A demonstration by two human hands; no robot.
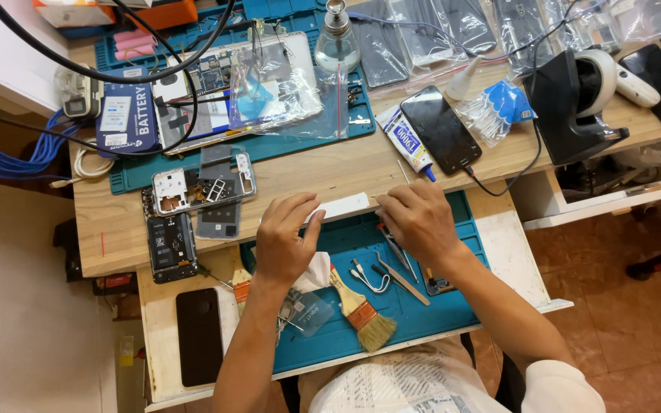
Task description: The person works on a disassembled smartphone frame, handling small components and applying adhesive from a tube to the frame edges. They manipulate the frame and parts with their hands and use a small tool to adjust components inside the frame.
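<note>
Tabletop [323, 172]: wood, w/ lower pull-out shelf toward the person. Blue work mat [422, 306]: on the shelf, directly under both hands. Second blue mat [292, 145]: well beyond the hands, carrying an opened phone under clear film [269, 80]. Black stand w/ white handheld unit [583, 92]: far right of right hand. Black phone [441, 128]: just beyond right hand, cable attached. Black phone, face down [199, 335]: left of left hand, near shelf edge. Phone frame, silver [204, 187] and dark board assy [171, 246]: left of left hand. Clear bottle [337, 42]: far beyond hands. White strip [344, 206]: flat, narrow, lying along the mat's far edge between the two hands. Left hand [284, 241]: grip narrow, fingertips pinching strip's left end. Right hand [418, 222]: grip narrow, fingers curled over strip's right end; can't tell whether it also holds a tool. Brush [361, 310]: wooden handle, just nearer the person than left hand. Glue tube [407, 141]: beyond right hand, nozzle pointing toward it. Tweezers and metal pry tools [399, 268]: under right wrist. White tissue [314, 274]: at left wrist. Risk (est.): strip thin, may bend or crease if ends are pulled unevenly; wrist could sweep the loose tools; cable may snag.
</note>
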